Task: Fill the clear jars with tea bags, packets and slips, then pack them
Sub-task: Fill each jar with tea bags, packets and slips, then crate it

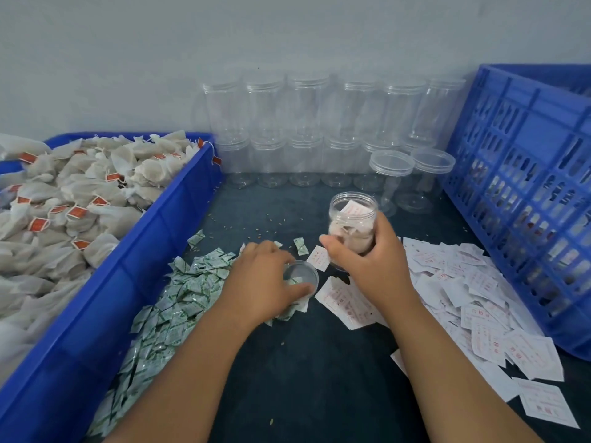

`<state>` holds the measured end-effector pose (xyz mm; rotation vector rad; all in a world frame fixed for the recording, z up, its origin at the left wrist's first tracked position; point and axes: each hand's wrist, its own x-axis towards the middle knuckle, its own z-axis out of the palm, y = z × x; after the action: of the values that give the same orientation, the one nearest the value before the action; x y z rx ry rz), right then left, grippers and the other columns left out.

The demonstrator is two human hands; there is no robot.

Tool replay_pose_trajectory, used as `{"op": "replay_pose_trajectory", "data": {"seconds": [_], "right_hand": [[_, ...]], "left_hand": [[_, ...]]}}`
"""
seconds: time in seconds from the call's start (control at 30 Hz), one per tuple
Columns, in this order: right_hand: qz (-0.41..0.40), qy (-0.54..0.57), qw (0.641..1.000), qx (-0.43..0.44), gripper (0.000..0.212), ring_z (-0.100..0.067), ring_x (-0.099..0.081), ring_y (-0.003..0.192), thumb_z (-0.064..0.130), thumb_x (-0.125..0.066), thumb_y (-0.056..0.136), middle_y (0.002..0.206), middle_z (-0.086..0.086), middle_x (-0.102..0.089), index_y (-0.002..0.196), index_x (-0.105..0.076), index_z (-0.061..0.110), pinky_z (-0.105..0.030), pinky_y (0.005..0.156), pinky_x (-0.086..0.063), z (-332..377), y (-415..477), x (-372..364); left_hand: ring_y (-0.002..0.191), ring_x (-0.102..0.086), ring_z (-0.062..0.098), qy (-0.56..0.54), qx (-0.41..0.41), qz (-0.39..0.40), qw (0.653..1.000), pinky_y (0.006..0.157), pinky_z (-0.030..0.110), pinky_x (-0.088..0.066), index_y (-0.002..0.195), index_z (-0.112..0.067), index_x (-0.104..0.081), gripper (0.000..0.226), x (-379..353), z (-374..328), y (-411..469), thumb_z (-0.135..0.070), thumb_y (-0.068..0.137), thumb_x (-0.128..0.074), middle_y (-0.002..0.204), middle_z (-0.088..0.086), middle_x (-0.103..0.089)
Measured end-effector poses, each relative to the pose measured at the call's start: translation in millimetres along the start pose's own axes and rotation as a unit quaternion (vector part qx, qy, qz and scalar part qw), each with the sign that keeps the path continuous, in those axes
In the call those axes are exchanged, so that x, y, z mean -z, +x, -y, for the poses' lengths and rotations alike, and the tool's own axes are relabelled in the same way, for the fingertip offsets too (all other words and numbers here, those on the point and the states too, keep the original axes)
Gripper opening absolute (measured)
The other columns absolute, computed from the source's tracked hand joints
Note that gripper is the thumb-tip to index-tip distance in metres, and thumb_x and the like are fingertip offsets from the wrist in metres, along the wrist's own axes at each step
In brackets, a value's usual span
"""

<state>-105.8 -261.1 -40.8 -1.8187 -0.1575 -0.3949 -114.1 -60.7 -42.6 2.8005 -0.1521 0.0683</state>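
My right hand (pixel 372 262) grips a clear jar (pixel 351 219) that stands open at the table's middle. Tea bags and a white slip with red print fill it. My left hand (pixel 267 279) holds a clear round lid (pixel 302 274) just left of the jar, over the edge of a heap of green-and-white packets (pixel 179 302). White slips (pixel 473 295) with red print lie spread to the right of the jar. Tea bags (pixel 67 199) with red tags fill a blue bin (pixel 137 276) on the left.
Several empty clear jars (pixel 307 129) stand stacked in two rows against the back wall, two capped ones (pixel 412 177) in front of them. A blue slatted crate (pixel 524 193) stands at the right. The table has a dark cover (pixel 313 372) with stray grains on it.
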Motion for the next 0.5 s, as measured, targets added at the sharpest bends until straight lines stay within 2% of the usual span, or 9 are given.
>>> {"op": "replay_pose_trajectory", "data": {"seconds": [0.07,0.17,0.23,0.27,0.3,0.37,0.43,0.47,0.5], "right_hand": [[-0.012,0.008,1.000,-0.010,0.048,0.003,-0.070,0.099,0.066,-0.083,0.072,0.108,0.029,-0.072,0.110,-0.063,0.046,-0.032,0.084,-0.059,-1,1,2],[0.002,0.027,0.999,-0.017,0.045,0.004,-0.070,0.099,0.064,-0.084,0.072,0.107,0.028,-0.073,0.110,-0.064,0.047,-0.025,0.080,-0.057,2,1,3],[0.032,0.033,0.999,-0.012,0.042,0.004,-0.071,0.095,0.062,-0.083,0.071,0.105,0.027,-0.074,0.107,-0.065,0.051,-0.015,0.072,-0.056,6,-2,1],[0.045,0.034,0.998,-0.009,0.041,0.005,-0.072,0.094,0.062,-0.083,0.070,0.104,0.027,-0.074,0.105,-0.065,0.051,-0.011,0.071,-0.055,8,-3,-1],[0.054,0.034,0.998,-0.007,0.041,0.005,-0.072,0.093,0.062,-0.083,0.070,0.103,0.027,-0.075,0.105,-0.065,0.050,-0.009,0.071,-0.053,9,-4,-3],[0.070,0.029,0.997,-0.006,0.045,0.004,-0.073,0.093,0.062,-0.083,0.069,0.104,0.025,-0.076,0.107,-0.066,0.045,-0.010,0.073,-0.054,9,-6,-5],[0.087,0.016,0.996,-0.008,0.049,0.002,-0.073,0.097,0.063,-0.083,0.070,0.108,0.024,-0.076,0.111,-0.066,0.043,-0.015,0.076,-0.055,8,-6,-6],[0.093,0.010,0.996,-0.009,0.050,0.002,-0.073,0.099,0.064,-0.084,0.071,0.109,0.025,-0.076,0.113,-0.065,0.044,-0.017,0.078,-0.054,7,-6,-5],[0.097,0.006,0.995,-0.009,0.050,0.003,-0.073,0.099,0.065,-0.084,0.071,0.110,0.026,-0.076,0.113,-0.065,0.045,-0.017,0.078,-0.054,6,-6,-5]], "left_hand": [[0.116,-0.045,0.015,-0.011,-0.018,-0.041,0.999,0.097,0.034,-0.043,0.114,-0.035,-0.069,0.049,-3,-3,1,-0.066,0.076,-0.078,0.118,-0.012,-0.057],[0.088,-0.057,0.002,-0.178,0.037,-0.098,0.978,0.074,0.028,-0.046,0.085,-0.035,-0.059,0.029,5,-3,3,-0.055,0.079,-0.079,0.093,-0.017,-0.063],[0.065,-0.057,0.002,-0.271,0.079,-0.084,0.956,0.059,0.027,-0.044,0.084,-0.031,-0.053,0.029,10,0,5,-0.053,0.085,-0.072,0.079,-0.014,-0.063],[0.063,-0.058,0.006,-0.298,0.090,-0.063,0.948,0.057,0.028,-0.045,0.085,-0.028,-0.052,0.029,11,2,6,-0.052,0.089,-0.069,0.079,-0.012,-0.062],[0.069,-0.064,0.013,-0.335,0.098,-0.038,0.937,0.060,0.031,-0.051,0.089,-0.023,-0.052,0.030,11,2,6,-0.049,0.092,-0.066,0.085,-0.006,-0.065],[0.091,-0.076,0.020,-0.446,0.109,0.016,0.888,0.078,0.036,-0.064,0.100,-0.014,-0.053,0.030,10,0,6,-0.040,0.095,-0.066,0.106,0.008,-0.071],[0.095,-0.078,0.014,-0.523,0.103,0.040,0.845,0.082,0.036,-0.065,0.113,-0.016,-0.055,0.033,11,-3,5,-0.038,0.095,-0.072,0.116,0.010,-0.072],[0.093,-0.077,0.009,-0.520,0.094,0.031,0.849,0.080,0.032,-0.065,0.119,-0.023,-0.056,0.040,12,-3,4,-0.045,0.092,-0.075,0.118,0.003,-0.071],[0.094,-0.075,0.004,-0.486,0.082,0.007,0.870,0.078,0.027,-0.062,0.125,-0.033,-0.056,0.050,15,-3,4,-0.058,0.087,-0.076,0.119,-0.007,-0.069]]}}
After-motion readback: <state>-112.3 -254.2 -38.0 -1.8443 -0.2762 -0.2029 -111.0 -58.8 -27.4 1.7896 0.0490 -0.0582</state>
